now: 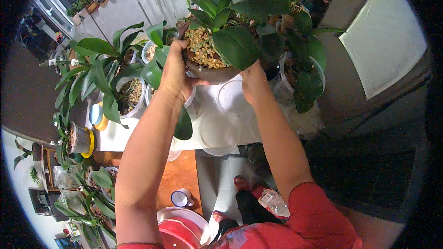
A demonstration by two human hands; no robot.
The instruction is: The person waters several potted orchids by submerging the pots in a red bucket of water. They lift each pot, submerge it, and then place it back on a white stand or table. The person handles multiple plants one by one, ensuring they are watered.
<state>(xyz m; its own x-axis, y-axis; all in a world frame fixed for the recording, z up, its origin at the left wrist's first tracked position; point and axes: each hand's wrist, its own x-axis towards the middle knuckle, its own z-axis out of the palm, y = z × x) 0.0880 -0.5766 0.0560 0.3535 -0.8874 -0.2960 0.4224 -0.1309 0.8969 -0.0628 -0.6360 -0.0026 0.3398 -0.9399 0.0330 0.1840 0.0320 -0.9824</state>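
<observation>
Both my hands hold a potted orchid with broad dark green leaves (238, 46), raised over the far side of a white ledge (138, 135). My left hand (178, 71) grips the left side of its pot (214, 74), with the thumb at the rim beside the tan granular potting medium (204, 50). My right hand (255, 81) supports the pot's right side; its fingers are partly hidden by a leaf. Below the pot, clear plastic containers (219, 131) stand on the ledge. Another orchid in a clear pot (320, 76) is just right of my right hand.
Several potted orchids (100, 48) crowd the ledge at left, near a yellow jar with a blue lid (97, 114). A wooden surface (178, 176) nearer me bears an enamel mug (181, 197). Red basins (180, 231) and a clear plastic bag (274, 202) are close to my body.
</observation>
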